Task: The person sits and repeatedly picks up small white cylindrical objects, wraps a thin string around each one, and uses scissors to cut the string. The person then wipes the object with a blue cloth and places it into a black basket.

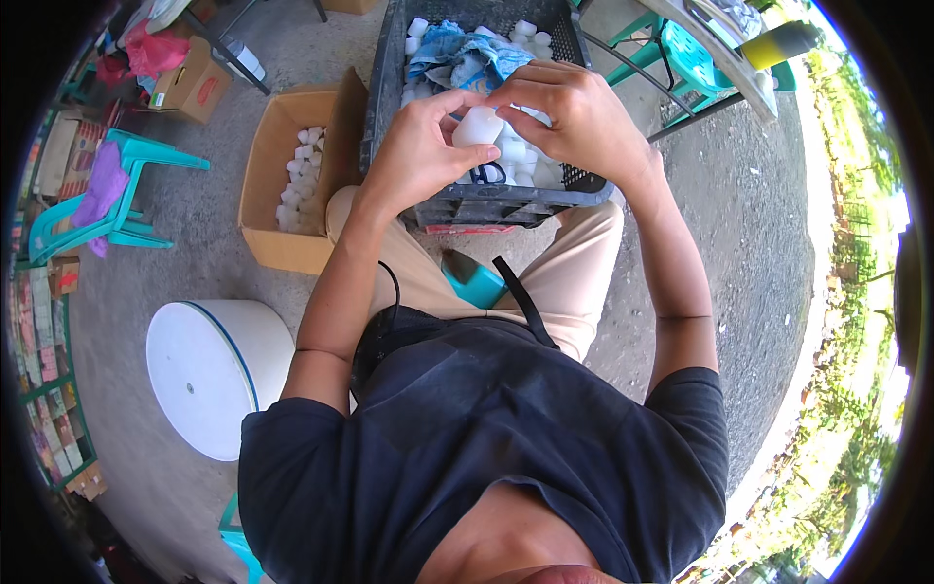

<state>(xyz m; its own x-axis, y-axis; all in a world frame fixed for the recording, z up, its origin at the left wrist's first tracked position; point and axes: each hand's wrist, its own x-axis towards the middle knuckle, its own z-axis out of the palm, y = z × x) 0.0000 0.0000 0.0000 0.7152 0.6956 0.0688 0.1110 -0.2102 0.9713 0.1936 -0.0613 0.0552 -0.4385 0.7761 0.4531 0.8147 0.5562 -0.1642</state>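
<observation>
A smooth white rounded piece, like a short cylinder, is held up over the near part of a black plastic crate. My left hand grips it from the left, with the thumb along its lower edge. From the right, my right hand closes bent fingers and a thumb at the top of the same piece; its fingertips are partly hidden. Many similar white pieces lie in the crate below, around a crumpled blue and white cloth. Just under my hands is a small dark looped object.
An open cardboard box of white pieces stands left of the crate. Further left are a white round container and a teal stool with a purple cloth. A table holding a yellow and dark bottle stands at the far right.
</observation>
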